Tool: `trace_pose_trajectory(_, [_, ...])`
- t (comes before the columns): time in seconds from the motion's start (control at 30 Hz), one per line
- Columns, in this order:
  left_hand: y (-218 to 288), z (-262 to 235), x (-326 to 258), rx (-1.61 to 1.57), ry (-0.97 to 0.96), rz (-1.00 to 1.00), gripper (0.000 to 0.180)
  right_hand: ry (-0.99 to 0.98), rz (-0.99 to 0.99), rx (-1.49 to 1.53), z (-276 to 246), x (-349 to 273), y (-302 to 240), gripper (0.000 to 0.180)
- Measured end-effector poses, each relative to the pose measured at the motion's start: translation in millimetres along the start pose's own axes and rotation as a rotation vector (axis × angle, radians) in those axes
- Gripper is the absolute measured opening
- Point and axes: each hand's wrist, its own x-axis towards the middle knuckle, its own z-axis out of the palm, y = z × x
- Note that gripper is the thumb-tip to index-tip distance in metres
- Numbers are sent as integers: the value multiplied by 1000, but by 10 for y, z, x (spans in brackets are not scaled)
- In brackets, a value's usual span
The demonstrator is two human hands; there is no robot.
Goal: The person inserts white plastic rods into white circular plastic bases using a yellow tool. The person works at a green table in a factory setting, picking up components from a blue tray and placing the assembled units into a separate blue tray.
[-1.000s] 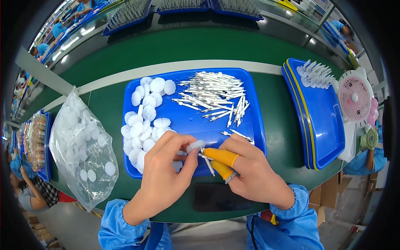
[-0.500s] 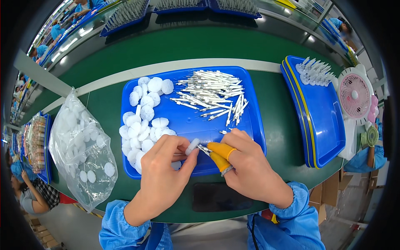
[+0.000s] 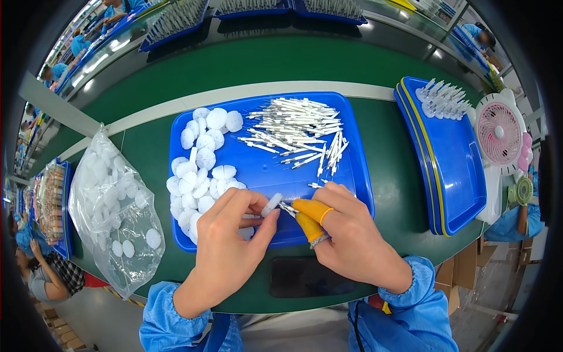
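Note:
Over the near edge of the blue tray [image 3: 258, 167], my left hand [image 3: 231, 243] pinches a white round disc [image 3: 271, 205] edge-on between thumb and fingers. My right hand [image 3: 355, 240] wears yellow finger cots on thumb and forefinger. Those two fingers are closed on a small silver metal piece [image 3: 288, 208], whose tip meets the disc; its full shape is hidden. Inside the tray, a heap of similar white discs [image 3: 204, 158] lies on the left. Thin white sticks with metal ends [image 3: 302, 120] are piled at the upper right, a few lying loose near my right fingers.
A clear bag of white discs [image 3: 114, 199] lies on the left. Stacked blue trays [image 3: 460, 170] stand right, holding upright white pieces [image 3: 443, 100], with a pink and white fan [image 3: 498, 130] beyond. A dark phone-like slab [image 3: 311, 277] lies before me. Co-workers sit farther off.
Almost nothing differs. Both hands keep their grips on the disc and the metal piece, with only a very slight shift of the fingers.

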Motion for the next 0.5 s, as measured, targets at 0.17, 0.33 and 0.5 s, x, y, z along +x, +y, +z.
trace_pose_trajectory(0.17, [1, 15, -42, 10, -20, 35, 18, 28, -16, 46, 71, 12, -31, 40])
trace_pose_trajectory(0.33, [-52, 37, -51, 5, -6, 127, 20, 94, -19, 96, 156, -31, -41, 41])
trace_pose_trajectory(0.5, [-29, 22, -92, 56, 4, 176, 22, 182, -15, 133, 181, -76, -98, 42])
